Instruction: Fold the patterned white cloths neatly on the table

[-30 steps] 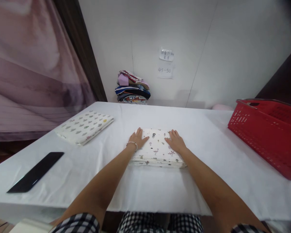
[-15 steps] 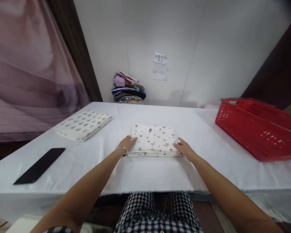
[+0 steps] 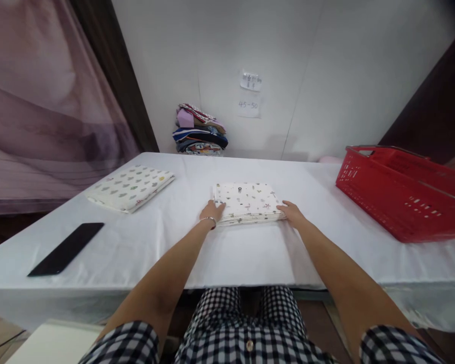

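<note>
A folded white cloth [image 3: 248,199] printed with small plants and a pink flamingo lies flat in the middle of the table, its stacked layers showing along the near edge. My left hand [image 3: 213,211], a bracelet at the wrist, grips its left side with the thumb on top. At the right side my right hand [image 3: 291,213] holds the edge, thumb also on top. The fingers under the edges are partly hidden. Further left rests a second folded white cloth [image 3: 132,187], patterned with rows of grey-green shapes.
A red plastic basket [image 3: 394,202] stands on the right of the white-covered table [image 3: 246,258]. A flat black phone-like slab [image 3: 66,249] lies at the left front. Behind the table's far edge is a pile of folded fabrics [image 3: 200,132], with handwritten paper signs [image 3: 249,106] on the wall.
Both hands stay on the folded cloth, which has shifted a little away from me and to the right. The whole view has also moved slightly.
</note>
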{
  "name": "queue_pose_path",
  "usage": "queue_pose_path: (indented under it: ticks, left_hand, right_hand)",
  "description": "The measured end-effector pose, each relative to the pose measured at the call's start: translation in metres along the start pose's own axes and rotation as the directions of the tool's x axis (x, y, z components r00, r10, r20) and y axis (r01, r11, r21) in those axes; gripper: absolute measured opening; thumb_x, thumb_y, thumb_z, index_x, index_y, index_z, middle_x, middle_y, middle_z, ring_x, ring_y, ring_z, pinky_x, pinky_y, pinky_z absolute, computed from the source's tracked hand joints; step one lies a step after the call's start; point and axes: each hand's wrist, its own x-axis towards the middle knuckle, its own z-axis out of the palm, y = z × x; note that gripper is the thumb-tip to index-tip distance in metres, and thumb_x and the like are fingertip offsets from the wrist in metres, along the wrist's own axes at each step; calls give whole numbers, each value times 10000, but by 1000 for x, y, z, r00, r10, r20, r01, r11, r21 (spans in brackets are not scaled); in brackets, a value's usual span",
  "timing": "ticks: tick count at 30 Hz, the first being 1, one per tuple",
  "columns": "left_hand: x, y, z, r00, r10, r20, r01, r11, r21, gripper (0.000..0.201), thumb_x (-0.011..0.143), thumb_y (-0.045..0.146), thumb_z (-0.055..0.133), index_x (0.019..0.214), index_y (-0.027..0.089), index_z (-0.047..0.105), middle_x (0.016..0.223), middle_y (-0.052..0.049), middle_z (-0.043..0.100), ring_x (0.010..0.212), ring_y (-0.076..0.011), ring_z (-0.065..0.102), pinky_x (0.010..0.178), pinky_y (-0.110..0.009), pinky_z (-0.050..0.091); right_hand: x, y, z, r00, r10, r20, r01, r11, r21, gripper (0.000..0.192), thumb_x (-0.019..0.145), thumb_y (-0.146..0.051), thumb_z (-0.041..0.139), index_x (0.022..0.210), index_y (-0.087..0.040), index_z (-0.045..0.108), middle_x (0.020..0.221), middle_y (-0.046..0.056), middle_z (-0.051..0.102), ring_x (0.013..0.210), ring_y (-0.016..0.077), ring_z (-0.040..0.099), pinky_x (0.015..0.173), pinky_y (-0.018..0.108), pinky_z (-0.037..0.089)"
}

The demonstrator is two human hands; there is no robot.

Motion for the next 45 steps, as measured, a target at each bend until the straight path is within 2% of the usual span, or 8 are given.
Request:
queue_pose_path:
  ticks: [7,12,16,22,26,33,39,45]
  left_hand:
    - [-21,-23,2,969,189,-159,-193,981,-13,660,804,520,427,1328,137,303,1239,-156,521,1077,-276,538,842,-374,439]
    - [-49,-40,16,653,711,-261,-642,702,309,528,813,443,474,1264,175,417,1352,-120,418,1266,-270,338,1024,-448,281]
    - [-56,-41,22,544,825,-154,-701,547,458,486,800,400,508,1233,184,460,1305,-118,473,1280,-293,307,1059,-540,135]
    - [-52,-26,28,514,853,-86,-726,487,486,493,810,372,491,1259,174,441,1304,-122,474,1248,-283,358,1061,-532,142]
    - [-52,-20,31,537,841,-67,-728,502,467,492,823,368,470,1270,168,427,1307,-120,472,1237,-270,375,1052,-522,182]
    - [-48,-21,31,602,796,-59,-707,566,424,457,823,345,457,1252,185,457,1310,-114,472,1238,-264,376,1059,-487,195]
    - [-48,-22,35,603,794,-77,-714,580,392,445,833,348,437,1250,196,462,1312,-107,472,1243,-261,372,1063,-483,192]
    - [-49,-22,35,618,782,-81,-706,597,381,411,843,323,415,1227,196,487,1286,-94,502,1227,-246,399,1066,-461,206]
  right_hand:
    - [-18,11,-9,997,45,57,-52,991,127,583,784,-333,570,1312,-162,393,1141,118,561,794,159,611,606,252,548]
    - [-25,9,-20,987,19,157,-48,982,181,544,811,-294,551,1319,-212,376,1062,65,602,764,131,620,600,230,548]
    - [-19,2,-25,968,68,241,-106,983,151,628,807,-433,552,1349,-219,317,951,79,624,691,145,627,537,249,535]
    - [-9,-17,-19,960,118,255,-69,979,-193,725,768,-574,526,1367,-239,290,915,85,635,581,142,601,501,262,492]
    - [-7,-17,-30,984,32,174,35,930,-366,531,774,-557,522,1127,-162,552,795,72,645,507,112,549,485,229,439]
    - [-14,-4,-39,978,69,195,-5,950,-313,436,752,-571,535,686,-141,566,604,36,592,425,74,468,389,190,334]
    - [-6,-6,-26,952,175,252,-94,948,-304,394,639,-516,673,604,-157,515,493,-3,517,390,67,399,355,195,259]
    - [-6,-11,-25,974,68,217,-5,960,-278,293,672,-366,650,568,-178,451,418,-57,406,374,54,334,365,195,215]
